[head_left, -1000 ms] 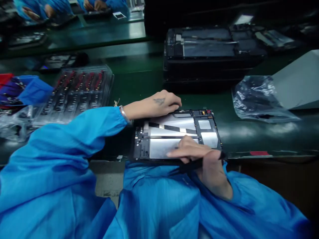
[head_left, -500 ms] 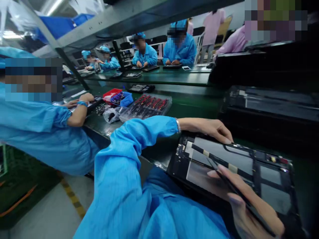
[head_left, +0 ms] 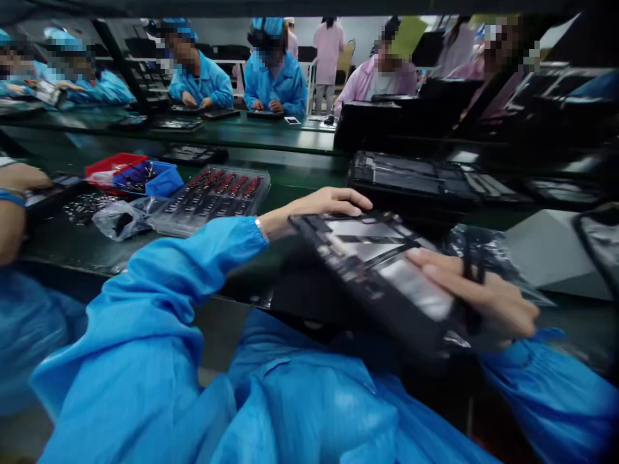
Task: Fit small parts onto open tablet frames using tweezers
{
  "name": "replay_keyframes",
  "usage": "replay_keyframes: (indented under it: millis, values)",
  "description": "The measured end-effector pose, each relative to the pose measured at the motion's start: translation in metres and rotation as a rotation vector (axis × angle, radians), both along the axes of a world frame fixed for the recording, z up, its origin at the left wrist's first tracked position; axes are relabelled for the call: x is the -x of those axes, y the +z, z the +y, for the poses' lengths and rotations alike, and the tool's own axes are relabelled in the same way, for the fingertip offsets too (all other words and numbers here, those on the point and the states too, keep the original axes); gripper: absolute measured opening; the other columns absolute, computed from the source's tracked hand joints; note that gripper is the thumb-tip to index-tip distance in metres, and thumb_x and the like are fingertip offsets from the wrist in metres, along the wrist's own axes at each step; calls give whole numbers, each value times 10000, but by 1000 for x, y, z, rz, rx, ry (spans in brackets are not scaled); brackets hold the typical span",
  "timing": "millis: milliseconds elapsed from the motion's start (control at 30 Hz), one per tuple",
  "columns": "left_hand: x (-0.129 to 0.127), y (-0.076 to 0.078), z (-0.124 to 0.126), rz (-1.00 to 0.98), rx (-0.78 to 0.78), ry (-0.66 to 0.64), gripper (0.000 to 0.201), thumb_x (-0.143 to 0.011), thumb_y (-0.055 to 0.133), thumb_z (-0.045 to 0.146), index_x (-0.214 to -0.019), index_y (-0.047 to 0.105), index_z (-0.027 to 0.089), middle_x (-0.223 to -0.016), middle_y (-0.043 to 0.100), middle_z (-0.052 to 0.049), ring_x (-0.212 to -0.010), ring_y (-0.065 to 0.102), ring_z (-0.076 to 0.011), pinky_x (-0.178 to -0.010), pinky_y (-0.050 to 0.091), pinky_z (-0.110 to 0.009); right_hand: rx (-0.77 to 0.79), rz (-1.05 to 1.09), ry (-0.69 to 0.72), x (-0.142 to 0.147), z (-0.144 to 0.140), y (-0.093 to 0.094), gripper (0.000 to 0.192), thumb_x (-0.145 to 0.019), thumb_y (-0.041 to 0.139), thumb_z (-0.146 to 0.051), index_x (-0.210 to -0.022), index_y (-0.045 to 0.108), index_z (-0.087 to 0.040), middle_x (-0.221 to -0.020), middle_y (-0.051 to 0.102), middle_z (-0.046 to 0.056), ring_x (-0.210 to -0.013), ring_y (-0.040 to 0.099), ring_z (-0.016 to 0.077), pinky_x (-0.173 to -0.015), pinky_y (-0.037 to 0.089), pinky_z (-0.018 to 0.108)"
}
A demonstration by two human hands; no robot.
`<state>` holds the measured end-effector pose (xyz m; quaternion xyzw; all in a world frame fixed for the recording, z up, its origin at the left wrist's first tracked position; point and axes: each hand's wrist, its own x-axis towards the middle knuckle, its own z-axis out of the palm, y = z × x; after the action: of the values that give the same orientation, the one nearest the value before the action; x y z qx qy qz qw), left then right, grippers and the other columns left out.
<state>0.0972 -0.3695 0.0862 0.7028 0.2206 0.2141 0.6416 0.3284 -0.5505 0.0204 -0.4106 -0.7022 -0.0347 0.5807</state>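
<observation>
An opened tablet (head_left: 387, 258) with silvery battery panels and dark flat cables is tilted above the bench edge, blurred by motion. My left hand (head_left: 333, 201) grips its far left edge, the fingers along the rim. My right hand (head_left: 488, 299) is at its right end, fingers lying across the panels. Dark tweezers (head_left: 472, 277), smeared, are tucked in my right hand. The thumbs and the tablet's underside are hidden.
Left on the bench are a clear parts tray (head_left: 213, 200), a blue bin (head_left: 149, 179), a red bin (head_left: 99, 171) and a plastic bag (head_left: 128, 219). Another tablet (head_left: 411, 174) lies on a black stack beyond my hands. A co-worker's arm (head_left: 14, 193) is at left.
My view has swung right. The tablet has been turned and tilted up. My right hand has gone from pointing the tweezers over the panels to the tablet's right end.
</observation>
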Motion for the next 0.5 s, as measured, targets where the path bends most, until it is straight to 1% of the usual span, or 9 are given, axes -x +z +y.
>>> replay_keyframes:
  millis: [67,100,133,167,233,300,333,400,500]
  values:
    - [5,-2,-17,-83,94,-3,319,-890,749,387,-1073,668,139,-839,755,-43,-677,706,-112,-652,545,-191,-137,214,-134,7,3,4,203,-920,778,-384,-1108,821,-317,-1037,820,30,-1002,793,294,-1006,636,509]
    - [7,-2,-26,-136,113,-9,355,-932,712,468,-1067,628,151,-852,764,-55,-717,741,-138,-683,578,-217,-194,310,-170,10,6,7,201,-867,831,-337,-1065,823,-299,-980,816,24,-966,793,296,-1009,631,529]
    - [10,-1,-34,-179,102,-21,403,-956,683,544,-1056,584,167,-860,772,-62,-740,762,-157,-695,599,-238,-200,423,-182,13,8,12,193,-821,866,-285,-1009,822,-289,-952,807,14,-975,786,292,-1048,609,545]
    - [13,0,-41,-205,57,-32,447,-955,683,597,-1042,544,181,-859,776,-60,-739,771,-167,-685,608,-245,-157,540,-163,16,10,18,174,-794,879,-256,-955,817,-282,-966,801,9,-1028,774,290,-1099,576,557]
    - [17,3,-51,-218,-112,-5,489,-924,729,623,-994,504,195,-783,758,-28,-635,736,-138,-601,576,-204,33,749,-69,19,11,29,112,-796,871,-274,-878,795,-277,-1073,792,10,-1177,727,284,-1175,519,562]
    - [19,4,-57,-187,-292,82,466,-913,766,585,-931,525,187,-660,697,19,-491,626,-77,-498,486,-150,266,861,20,21,8,37,110,-807,860,-318,-870,777,-282,-1191,773,6,-1293,673,280,-1192,512,555]
    - [19,4,-57,-174,-350,130,446,-923,763,566,-891,545,178,-614,663,34,-448,575,-55,-466,445,-137,355,902,36,22,6,39,129,-802,862,-333,-881,773,-282,-1233,764,6,-1319,658,284,-1178,529,552]
    - [18,1,-57,-162,-366,199,440,-961,723,549,-813,568,165,-579,634,38,-425,539,-37,-440,406,-129,478,953,38,21,2,39,162,-793,865,-324,-921,775,-282,-1293,749,7,-1341,648,289,-1151,562,528]
    - [15,-9,-52,-156,-242,230,503,-984,675,576,-732,546,161,-563,632,30,-409,534,-30,-413,367,-128,600,938,71,17,2,32,152,-857,804,-270,-1007,788,-291,-1363,728,6,-1355,645,268,-1158,565,464]
